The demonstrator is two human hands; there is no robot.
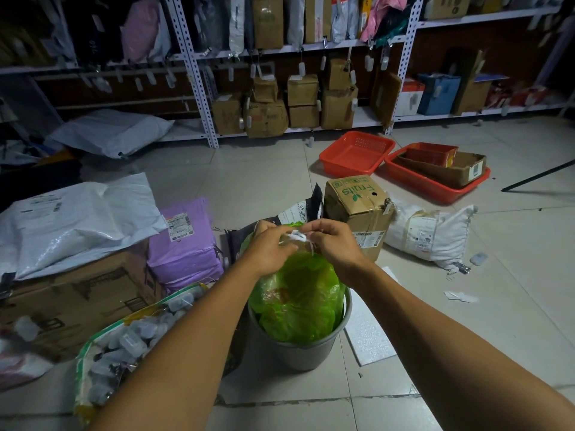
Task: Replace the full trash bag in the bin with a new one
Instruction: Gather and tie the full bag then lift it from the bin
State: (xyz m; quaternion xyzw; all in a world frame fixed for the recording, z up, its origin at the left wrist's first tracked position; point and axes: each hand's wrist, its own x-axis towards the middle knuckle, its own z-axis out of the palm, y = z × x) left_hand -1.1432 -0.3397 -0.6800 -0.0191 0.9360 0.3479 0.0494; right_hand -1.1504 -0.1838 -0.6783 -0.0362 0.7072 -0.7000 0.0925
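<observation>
Head view
Landmark: grey bin (298,353), standing upright on the tiled floor (264,172), low in the middle of the picture.
Trash bag: a green trash bag (297,298) sits inside the bin, bulging above the rim, its neck gathered upward over the bin.
Left hand: the left hand (269,248) is above the bin, fingers curled round the gathered top of the bag.
Right hand: the right hand (331,241) is above the bin, just beside the left, fingers pinching a white drawstring (298,235) at the bag's neck.
Behind the bin: a cardboard box marked "Fruits" (357,209) stands close by; a dark mailer bag (306,209) leans between it and the bin.
Left of the bin: a clear sack of small white tags (124,340) lies touching or nearly touching the bin; beyond it a purple parcel (183,244) and a large cardboard box (77,300) under a white mailer (77,222).
Right of the bin: a white foam sheet (367,340) lies flat on the floor; further off, a white woven sack (429,234).
Far behind the bin: two red trays (354,154) and metal shelving (311,88) loaded with boxes.
</observation>
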